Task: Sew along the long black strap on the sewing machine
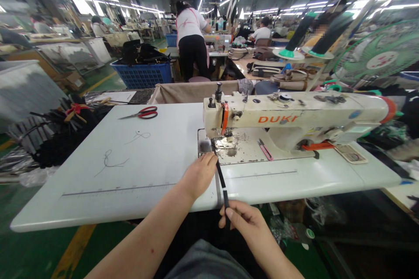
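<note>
A narrow black strap [221, 174] runs from beneath the sewing machine's needle area, over the table's front edge and down toward my lap. A small light mark or gap crosses it near the edge. My left hand [200, 175] lies on the table just in front of the presser foot [223, 141], its fingers together and closed at the strap's side. Below the edge, my right hand [244, 222] pinches the strap between thumb and fingers. The white sewing machine [255, 115] stands over the strap's far end. How the strap sits under the foot is too small to tell.
Red-handled scissors [148, 113] and loose threads [111, 161] lie on the white table [147, 148]. Pink thread snips [265, 150] rest on the machine bed. Behind are a blue crate [144, 74] and a standing co-worker [193, 39]. A green fan [379, 56] is at right.
</note>
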The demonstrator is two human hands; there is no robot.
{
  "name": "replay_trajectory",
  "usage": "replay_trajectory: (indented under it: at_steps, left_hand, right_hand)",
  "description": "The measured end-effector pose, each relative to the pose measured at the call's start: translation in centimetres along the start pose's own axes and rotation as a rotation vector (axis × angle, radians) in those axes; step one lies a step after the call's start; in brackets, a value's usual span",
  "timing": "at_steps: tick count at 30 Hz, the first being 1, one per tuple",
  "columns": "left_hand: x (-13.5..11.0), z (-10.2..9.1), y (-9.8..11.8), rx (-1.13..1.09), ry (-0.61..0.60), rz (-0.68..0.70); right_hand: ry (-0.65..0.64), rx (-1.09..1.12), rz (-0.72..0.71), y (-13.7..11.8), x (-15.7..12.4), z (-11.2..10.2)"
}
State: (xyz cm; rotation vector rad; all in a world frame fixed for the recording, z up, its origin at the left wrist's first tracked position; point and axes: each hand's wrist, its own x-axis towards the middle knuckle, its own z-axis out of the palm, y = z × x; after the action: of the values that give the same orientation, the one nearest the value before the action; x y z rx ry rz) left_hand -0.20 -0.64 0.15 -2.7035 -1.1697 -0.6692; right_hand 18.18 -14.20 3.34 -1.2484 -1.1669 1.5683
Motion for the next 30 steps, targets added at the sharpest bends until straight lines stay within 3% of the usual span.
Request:
replay_trajectory:
  at_steps: [6, 16, 30]
  left_hand:
    - [-0.02, -0.07, -0.01, -0.029, 0.006, -0.028]
    - [0.01, -0.39, 0.20, -0.033, 0.028, -0.039]
    - [0.25, 0.54, 0.00, -0.034, -0.001, -0.071]
  right_hand:
    - [0.004, 0.041, 0.057, 0.16, -0.77, 0.07]
    - [-0.041, 0.021, 0.038, 0.51, -0.89, 0.01]
    - [-0.003, 0.045, 0.062, 0.75, -0.84, -0.15]
